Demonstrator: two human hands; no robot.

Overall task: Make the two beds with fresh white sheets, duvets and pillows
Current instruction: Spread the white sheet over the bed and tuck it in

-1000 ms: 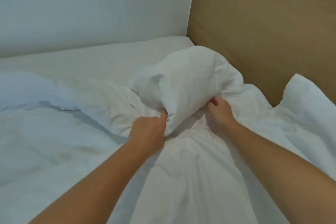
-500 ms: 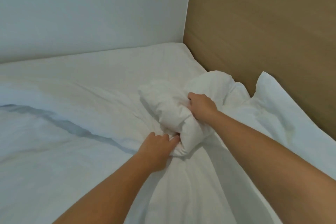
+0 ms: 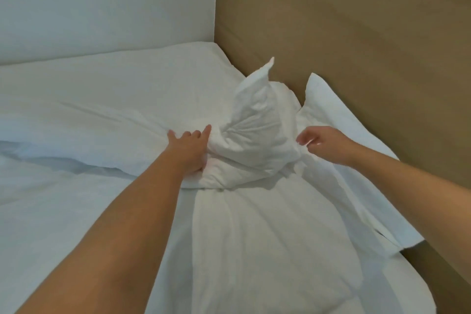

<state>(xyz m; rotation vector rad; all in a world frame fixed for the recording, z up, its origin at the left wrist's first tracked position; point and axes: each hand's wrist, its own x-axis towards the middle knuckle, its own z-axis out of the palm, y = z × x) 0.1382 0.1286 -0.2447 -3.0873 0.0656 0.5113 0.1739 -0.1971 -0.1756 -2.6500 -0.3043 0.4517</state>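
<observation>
A white duvet [image 3: 254,242] lies crumpled across the bed, and one corner of it stands up as a bunched peak [image 3: 257,132] near the wooden headboard. My left hand [image 3: 190,151] has its fingers straight and spread, and it presses against the left base of that peak. My right hand [image 3: 325,144] is just right of the peak with its fingers loosely curled. It is slightly blurred and seems to hold nothing. A flat white flap of cover fabric [image 3: 331,112] lies along the headboard behind my right hand. The white fitted sheet [image 3: 114,89] covers the mattress beyond.
A tan wooden headboard [image 3: 356,46] rises along the right side. A white wall [image 3: 102,2] closes the far side and meets the headboard at the bed's corner. The mattress edge [image 3: 430,296] shows at the lower right.
My right hand has let go of the bunched duvet corner and moved right. My left hand opened from a grip to flat fingers, and the corner now stands up taller.
</observation>
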